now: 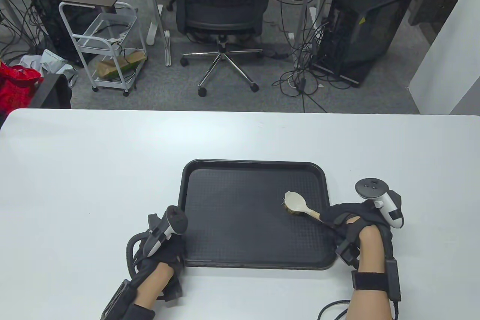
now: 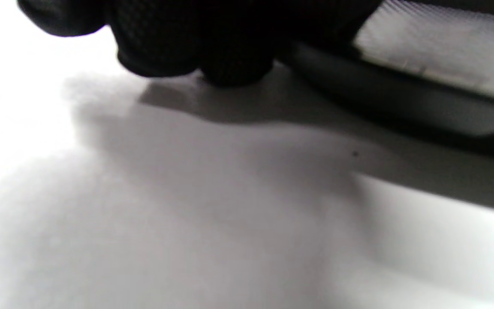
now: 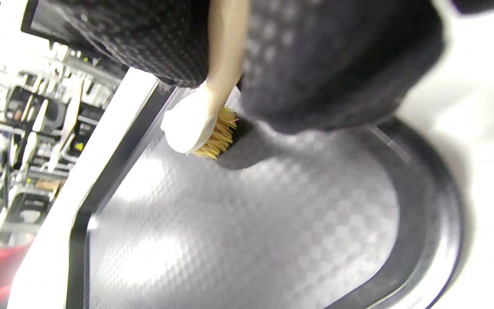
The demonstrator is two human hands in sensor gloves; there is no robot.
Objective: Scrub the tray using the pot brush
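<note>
A black textured tray [image 1: 225, 230] lies on the white table, near its front edge. My right hand [image 1: 347, 222] grips the wooden handle of a pot brush [image 1: 298, 205] at the tray's right side. The brush's pale head and tan bristles rest on the tray's right half, as the right wrist view shows [image 3: 204, 128]. My left hand [image 1: 170, 250] rests at the tray's lower left corner, fingers against the rim. In the left wrist view the gloved fingers [image 2: 195, 47] lie on the table beside the tray's edge [image 2: 401, 103].
The white table [image 1: 93, 170] spreads wide to the left and behind the tray. Beyond its far edge stand an office chair [image 1: 221, 16], a white wire cart [image 1: 105, 42] and computer towers on the floor.
</note>
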